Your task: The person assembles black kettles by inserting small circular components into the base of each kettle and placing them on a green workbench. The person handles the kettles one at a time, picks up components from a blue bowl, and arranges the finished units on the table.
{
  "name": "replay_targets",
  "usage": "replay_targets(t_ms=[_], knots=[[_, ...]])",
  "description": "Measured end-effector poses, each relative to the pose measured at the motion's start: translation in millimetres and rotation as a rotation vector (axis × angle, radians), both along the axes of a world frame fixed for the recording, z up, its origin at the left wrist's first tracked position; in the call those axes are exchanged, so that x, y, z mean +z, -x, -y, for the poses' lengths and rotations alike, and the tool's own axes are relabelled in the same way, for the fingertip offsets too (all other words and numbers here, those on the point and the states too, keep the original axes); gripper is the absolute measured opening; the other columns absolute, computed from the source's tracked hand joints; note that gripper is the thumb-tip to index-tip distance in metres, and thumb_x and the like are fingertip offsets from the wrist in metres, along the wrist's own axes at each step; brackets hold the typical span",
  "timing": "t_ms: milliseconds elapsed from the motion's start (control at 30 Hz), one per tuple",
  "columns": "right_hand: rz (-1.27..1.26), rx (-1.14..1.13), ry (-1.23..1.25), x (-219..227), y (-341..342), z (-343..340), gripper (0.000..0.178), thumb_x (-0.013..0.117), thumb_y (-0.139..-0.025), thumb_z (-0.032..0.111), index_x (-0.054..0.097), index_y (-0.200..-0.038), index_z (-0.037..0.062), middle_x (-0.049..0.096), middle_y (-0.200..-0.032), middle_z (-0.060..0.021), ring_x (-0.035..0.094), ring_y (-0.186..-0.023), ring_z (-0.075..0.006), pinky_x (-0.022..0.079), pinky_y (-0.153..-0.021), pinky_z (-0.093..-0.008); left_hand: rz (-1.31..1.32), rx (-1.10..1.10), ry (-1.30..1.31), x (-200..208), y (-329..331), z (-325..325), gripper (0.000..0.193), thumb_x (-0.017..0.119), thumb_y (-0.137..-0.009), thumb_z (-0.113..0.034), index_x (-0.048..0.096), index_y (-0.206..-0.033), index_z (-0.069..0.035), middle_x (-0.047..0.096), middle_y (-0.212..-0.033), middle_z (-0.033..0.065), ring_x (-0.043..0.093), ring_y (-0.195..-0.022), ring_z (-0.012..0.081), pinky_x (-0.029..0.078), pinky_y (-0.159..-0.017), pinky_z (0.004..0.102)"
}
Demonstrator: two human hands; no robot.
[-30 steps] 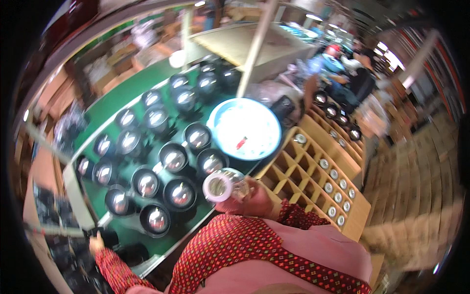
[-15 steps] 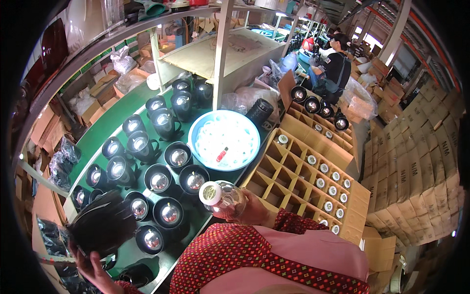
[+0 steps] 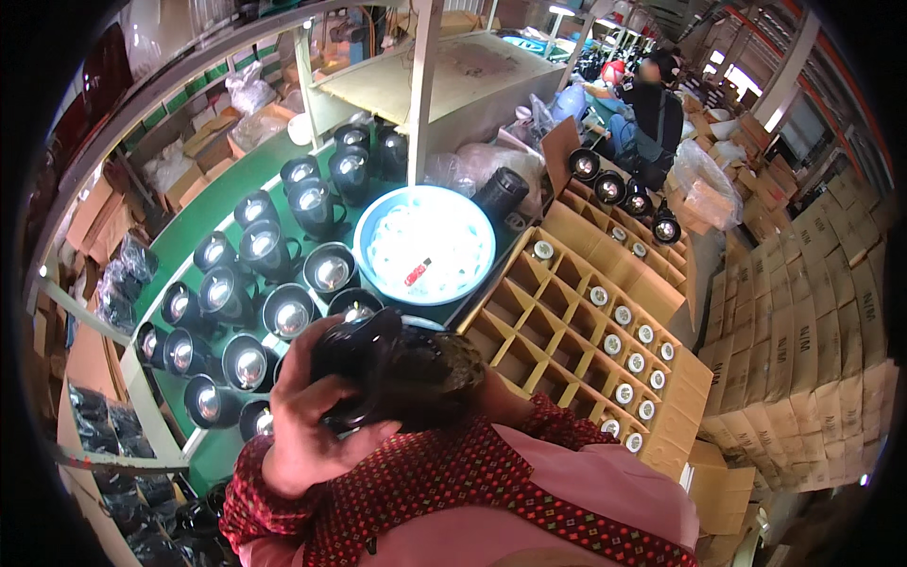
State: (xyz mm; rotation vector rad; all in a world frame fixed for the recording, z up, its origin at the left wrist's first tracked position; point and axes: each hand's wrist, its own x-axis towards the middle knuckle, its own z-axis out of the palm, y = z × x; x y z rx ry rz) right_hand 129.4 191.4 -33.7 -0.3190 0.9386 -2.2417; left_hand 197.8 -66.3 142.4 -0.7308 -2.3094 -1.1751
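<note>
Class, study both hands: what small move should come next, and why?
Probably tip the glossy black vessel upright using the left hand: it lies sideways in that grip, whereas the black handled jugs with silvery domes inside stand open end up on the green bench. The right hand, mostly hidden behind the vessel's other end, might steady it.

Black casing (image 3: 402,369), red patterned sleeve (image 3: 253,501)

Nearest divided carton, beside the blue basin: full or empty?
Part-filled: the carton shows silver tops, mostly at right; many left cells look empty.
</note>
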Motion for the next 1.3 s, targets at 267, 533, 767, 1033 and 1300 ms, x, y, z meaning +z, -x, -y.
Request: replay_targets(t_ms=[267,533,767,1033,1300], knots=[[-0.015,-0.134,0.1,5.5,-18.1,-30.1,0.051,0.055,-0.106,0.04,0.056,-0.143,0.005,0.059,-0.142,-0.0119,0.058,-0.132,-0.0296,0.048,-0.112,-0.0434,-0.053,-0.009,-0.177,-26.0,9.2,-39.0,0.08,0.099,-0.072,-0.03,0.054,-0.13,0.002,0.062,-0.129,0.0249,0.071,-0.115,0.0409,0.059,-0.094,0.0429],[-0.115,-0.17,0.028,12.6,-20.5,-47.8,0.048,0.064,-0.101,0.039,0.059,-0.134,0.0043,0.061,-0.132,-0.0112,0.059,-0.126,-0.0315,0.049,-0.108,-0.0447,0.054,-0.028,-0.212,-27.9,2.7,-40.5,0.1,0.1,-0.074,-0.034,0.045,-0.146,0.007,0.059,-0.143,0.0253,0.064,-0.13,0.0367,0.053,-0.109,0.0426],[-0.195,-0.211,-0.042,22.1,-12.3,-43.2,0.047,0.072,-0.096,0.038,0.063,-0.126,0.0036,0.062,-0.124,-0.0106,0.06,-0.12,-0.0331,0.05,-0.104,-0.0458,-0.01,-0.013,-0.154,-21.5,3.5,-32.8,0.097,0.098,-0.071,-0.034,0.049,-0.145,0.004,0.061,-0.137,0.0259,0.066,-0.126,0.0444,0.056,-0.104,0.0453],[-0.421,-0.364,-0.141,50.5,8.3,-11.5,0.046,0.082,-0.09,0.037,0.066,-0.117,0.0029,0.064,-0.114,-0.01,0.062,-0.114,-0.035,0.051,-0.099,-0.0471,0.07,0.039,-0.571,-65.6,-7.6,0.0,0.099,0.092,-0.082,-0.039,0.042,-0.155,0.005,0.057,-0.148,0.0194,0.061,-0.133,0.031,0.048,-0.113,0.0421],[-1.982,-0.422,-0.435,153.5,9.3,102.5,0.022,0.088,-0.081,0.015,0.069,-0.09,0.0078,0.064,-0.101,-0.007,0.061,-0.103,-0.0332,0.051,-0.088,-0.046,0.271,-0.185,-1.804,-133.6,-22.0,44.7,0.067,0.04,-0.112,-0.059,0.054,-0.151,-0.005,0.068,-0.141,0.01,0.067,-0.125,0.0212,0.052,-0.109,0.039]])
